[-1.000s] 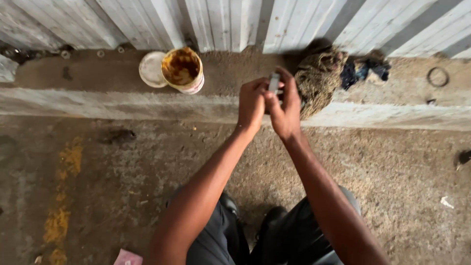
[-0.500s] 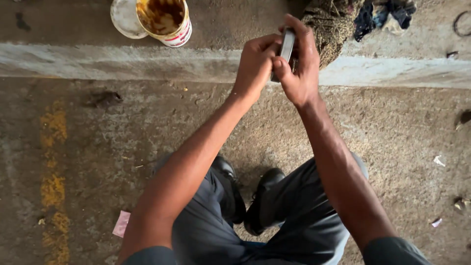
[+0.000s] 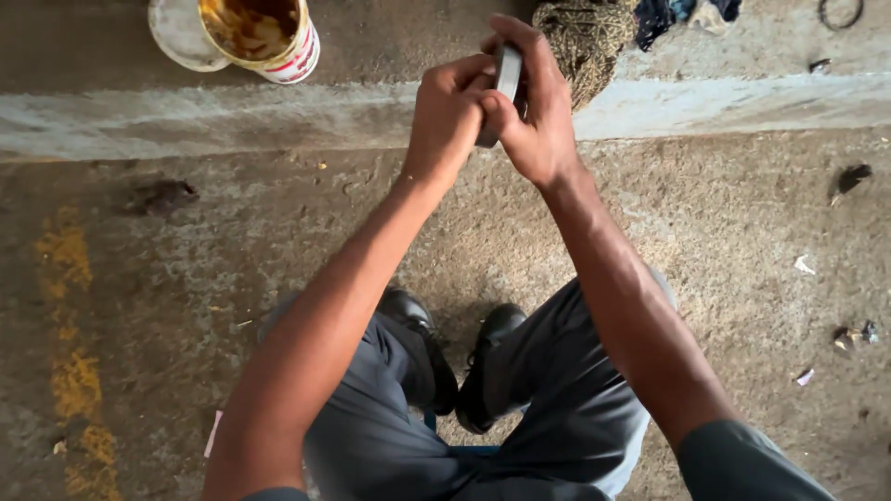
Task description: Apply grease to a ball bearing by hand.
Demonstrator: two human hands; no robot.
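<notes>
Small flat grey metal piece, seen edge-on, narrow & slightly curved, held up in front of the person over the concrete ledge. Right hand wraps it from behind, fingers curled over its top; left hand pinches it from the other side w/ thumb & fingertips. Both hands clamped on the piece, touching each other.

Containers: open tin can on the ledge, upper left, w/ brownish-yellow paste smeared inside; a white lid lies just beside it, touching. Right of the hands, a wad of coarse fibre, then dark rags. A ring sits far right on the ledge.

Below: rough concrete floor, yellow paint marks at left, black shoes, grey trousers.

Vs. half a sec ago: grip same, piece in the same hands; view has dipped a bit, so can & fibre sit closer to the top edge.
</notes>
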